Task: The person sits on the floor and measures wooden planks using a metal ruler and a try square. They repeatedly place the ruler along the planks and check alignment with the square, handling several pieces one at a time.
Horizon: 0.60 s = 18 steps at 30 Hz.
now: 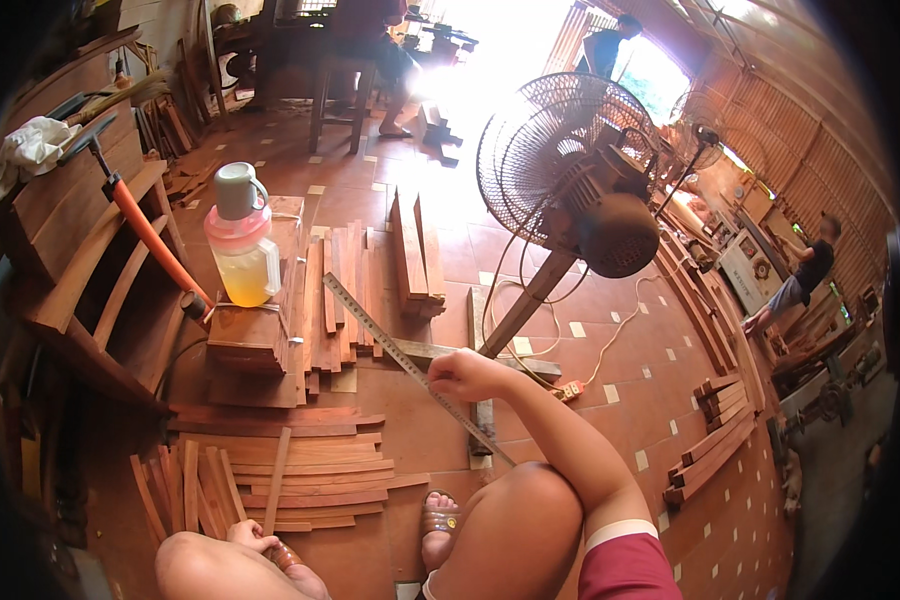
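My right hand is closed round a long, thin ruler, which slants from the upper left down toward my raised knee; its lower end passes out of sight behind the knee. Low on the left, my left hand pinches the lower end of a narrow wooden strip beside my sandalled foot. That strip stands tilted across a stack of slightly curved wooden slats. Several more strips lean close together just left of it.
A pitcher of yellow liquid with a grey cup on top stands on a wooden block. A large fan rises ahead, its cord running to a power strip. Wooden furniture stands at left. Other people are further back.
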{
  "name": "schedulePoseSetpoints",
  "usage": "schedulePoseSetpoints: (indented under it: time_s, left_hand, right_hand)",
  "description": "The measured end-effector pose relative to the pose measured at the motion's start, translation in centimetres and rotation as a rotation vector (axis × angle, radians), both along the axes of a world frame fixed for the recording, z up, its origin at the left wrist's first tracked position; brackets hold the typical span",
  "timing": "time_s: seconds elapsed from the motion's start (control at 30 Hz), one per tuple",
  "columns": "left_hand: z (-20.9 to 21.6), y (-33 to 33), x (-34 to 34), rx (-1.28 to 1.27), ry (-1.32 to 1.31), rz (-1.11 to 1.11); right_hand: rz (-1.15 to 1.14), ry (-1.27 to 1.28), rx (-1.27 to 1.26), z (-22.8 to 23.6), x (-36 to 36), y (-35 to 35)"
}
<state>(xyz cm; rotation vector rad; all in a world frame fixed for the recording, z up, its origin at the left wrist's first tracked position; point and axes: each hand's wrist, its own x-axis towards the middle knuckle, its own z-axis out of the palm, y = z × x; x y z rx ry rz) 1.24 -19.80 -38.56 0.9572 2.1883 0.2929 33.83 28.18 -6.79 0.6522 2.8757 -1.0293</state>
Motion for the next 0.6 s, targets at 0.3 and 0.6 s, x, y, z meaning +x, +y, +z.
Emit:
schedulePoseSetpoints:
  time_s: [0.3,0.6]
  left_hand:
    - [8.4,-0.9,-1.4,0.288,-0.020,0.266]
    - [17.3,-6.5,-7.3,0.273,0.151,0.677]
  right_hand:
    - [-0.006,0.031,-0.013,-0.1,0.2,0.0]
    - [-0.022,0.017,-0.003,-0.1,1.0,0.1]
